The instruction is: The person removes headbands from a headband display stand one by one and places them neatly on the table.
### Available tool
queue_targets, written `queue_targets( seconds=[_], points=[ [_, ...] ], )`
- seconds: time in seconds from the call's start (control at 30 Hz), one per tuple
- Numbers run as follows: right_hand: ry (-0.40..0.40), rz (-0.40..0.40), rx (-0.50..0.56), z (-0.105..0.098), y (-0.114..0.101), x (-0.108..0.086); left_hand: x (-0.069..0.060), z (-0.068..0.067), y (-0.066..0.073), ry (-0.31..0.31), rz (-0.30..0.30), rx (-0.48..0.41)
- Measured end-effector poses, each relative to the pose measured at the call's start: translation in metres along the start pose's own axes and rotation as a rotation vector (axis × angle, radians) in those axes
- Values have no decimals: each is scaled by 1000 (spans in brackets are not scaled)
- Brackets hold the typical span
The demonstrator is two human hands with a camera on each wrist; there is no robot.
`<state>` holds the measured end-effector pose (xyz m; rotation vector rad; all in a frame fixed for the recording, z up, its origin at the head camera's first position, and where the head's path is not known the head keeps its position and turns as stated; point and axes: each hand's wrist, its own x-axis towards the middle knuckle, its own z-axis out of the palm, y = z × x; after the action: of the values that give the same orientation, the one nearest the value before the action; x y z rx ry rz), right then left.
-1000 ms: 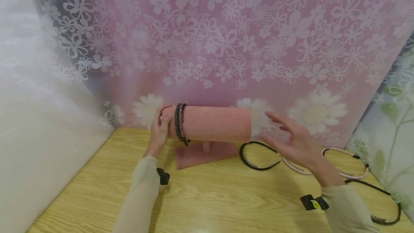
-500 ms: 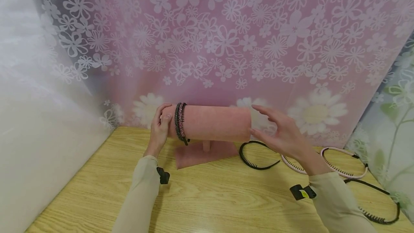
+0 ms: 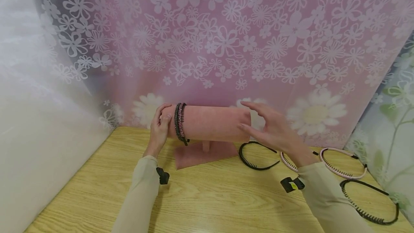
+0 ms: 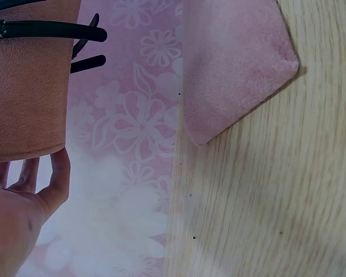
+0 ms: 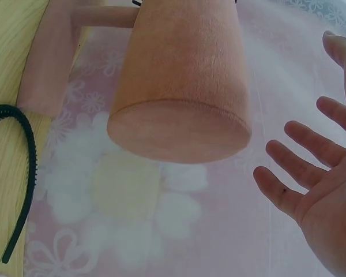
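Note:
A pink plush headband stand (image 3: 213, 122), a padded roll on a post and flat base (image 4: 236, 69), stands on the table. My left hand (image 3: 159, 130) grips the roll's left end, thumb at the front and fingers over the top. Just right of it, a dark glittery headband (image 3: 177, 123) and a pink glittery headband (image 3: 182, 121) sit side by side round the roll. My right hand (image 3: 275, 127) holds nothing and hovers by the roll's right end, thumb and fingers spread. The right wrist view shows that hand (image 5: 326, 202) apart from the roll's round end face (image 5: 179, 133).
On the wooden table (image 3: 207, 200), a black toothed headband (image 3: 250, 164) lies beside the base. Further right lie a pink headband (image 3: 289, 161) partly behind my right wrist, another pink one (image 3: 336, 172) and a black one (image 3: 365, 215). A flowered pink curtain (image 3: 220, 46) hangs behind.
My right hand has moved left, from beyond the roll's right end to beside it, with its fingers still spread. The left hand, the stand and the headbands have stayed put.

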<state>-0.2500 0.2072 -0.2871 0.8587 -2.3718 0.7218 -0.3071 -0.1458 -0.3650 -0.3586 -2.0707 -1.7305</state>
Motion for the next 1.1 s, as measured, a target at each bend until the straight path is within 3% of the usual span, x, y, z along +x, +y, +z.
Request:
queue_targets(
  seconds=[0.33, 1.1],
  points=[
    [-9, -50, 31, 12, -5, 18, -1, 0, 2, 10, -6, 20],
    [-71, -24, 71, 37, -9, 48, 1, 0, -1, 10, -26, 9]
  ],
)
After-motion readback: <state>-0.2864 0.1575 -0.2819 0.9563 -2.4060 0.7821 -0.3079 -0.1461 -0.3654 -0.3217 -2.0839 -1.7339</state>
